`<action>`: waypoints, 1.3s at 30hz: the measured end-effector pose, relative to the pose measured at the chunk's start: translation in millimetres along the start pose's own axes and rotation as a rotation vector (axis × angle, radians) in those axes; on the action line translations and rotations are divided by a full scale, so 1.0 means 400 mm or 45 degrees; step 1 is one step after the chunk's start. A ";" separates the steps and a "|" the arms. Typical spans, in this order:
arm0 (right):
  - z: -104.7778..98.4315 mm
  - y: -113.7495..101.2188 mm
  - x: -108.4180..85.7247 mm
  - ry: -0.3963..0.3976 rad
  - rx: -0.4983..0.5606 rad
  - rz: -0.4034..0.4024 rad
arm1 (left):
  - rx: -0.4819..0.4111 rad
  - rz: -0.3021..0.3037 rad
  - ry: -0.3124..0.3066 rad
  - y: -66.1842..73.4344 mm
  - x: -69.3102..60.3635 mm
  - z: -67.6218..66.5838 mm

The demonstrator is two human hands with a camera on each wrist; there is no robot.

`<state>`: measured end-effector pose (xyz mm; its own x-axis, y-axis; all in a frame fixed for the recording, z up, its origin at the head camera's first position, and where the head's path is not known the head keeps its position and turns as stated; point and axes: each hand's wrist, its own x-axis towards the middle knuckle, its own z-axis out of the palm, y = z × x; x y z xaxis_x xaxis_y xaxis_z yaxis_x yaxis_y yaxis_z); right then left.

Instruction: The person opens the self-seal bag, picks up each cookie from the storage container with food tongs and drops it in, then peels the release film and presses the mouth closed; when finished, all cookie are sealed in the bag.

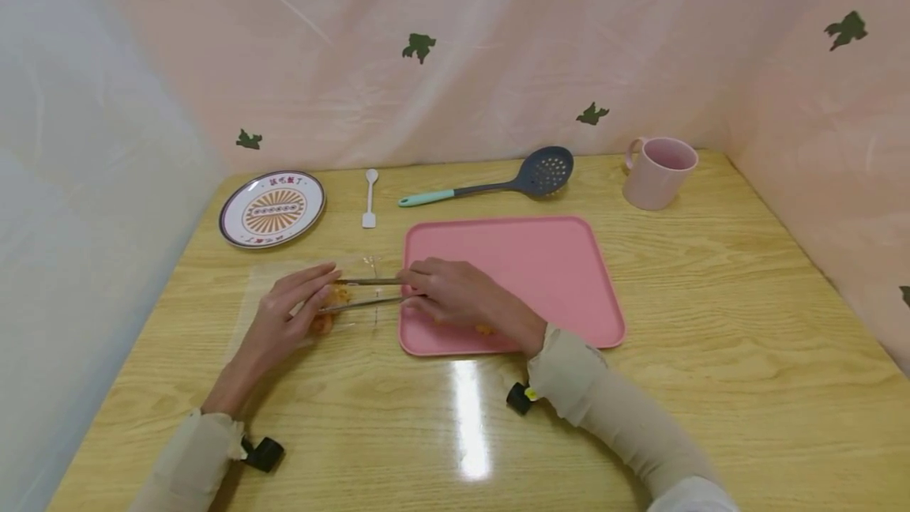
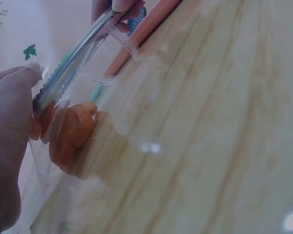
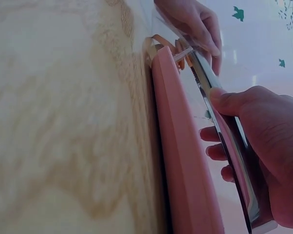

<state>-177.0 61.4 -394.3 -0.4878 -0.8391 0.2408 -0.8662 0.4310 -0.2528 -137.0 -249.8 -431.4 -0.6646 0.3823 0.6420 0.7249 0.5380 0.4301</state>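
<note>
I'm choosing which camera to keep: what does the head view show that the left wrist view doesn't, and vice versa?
Only the head view shows the plate, mug, white stirrer and yellow bits on the tray. Only the left wrist view shows the toothed edge of the tongs. Both show the tongs, tray, bag, orange food, left hand and right hand.

On wood-grain table (image 1: pixel 725 291): 1 pink tray (image 1: pixel 547 267), 1 patterned plate (image 1: pixel 273 209), 1 white spoon (image 1: pixel 370 200), 1 skimmer (image 1: pixel 528 180), 1 mug (image 1: pixel 656 182), 1 clear bag (image 1: pixel 364 318).
</note>
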 end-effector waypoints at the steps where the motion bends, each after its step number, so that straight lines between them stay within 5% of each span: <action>1: 0.001 0.000 0.002 -0.005 -0.004 -0.001 | 0.002 -0.004 -0.003 0.000 -0.001 0.000; 13: 0.000 0.001 -0.009 -0.014 -0.028 0.033 | 0.009 -0.025 -0.019 -0.001 -0.004 -0.001; 39: -0.048 0.041 -0.142 -0.006 -0.042 0.175 | -0.009 -0.030 -0.014 0.003 -0.004 -0.003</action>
<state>-165.5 122.6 -394.1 -0.6017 -0.7729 0.2013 -0.7943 0.5526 -0.2524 -134.8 -250.6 -431.0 -0.6833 0.3780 0.6247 0.7105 0.5414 0.4496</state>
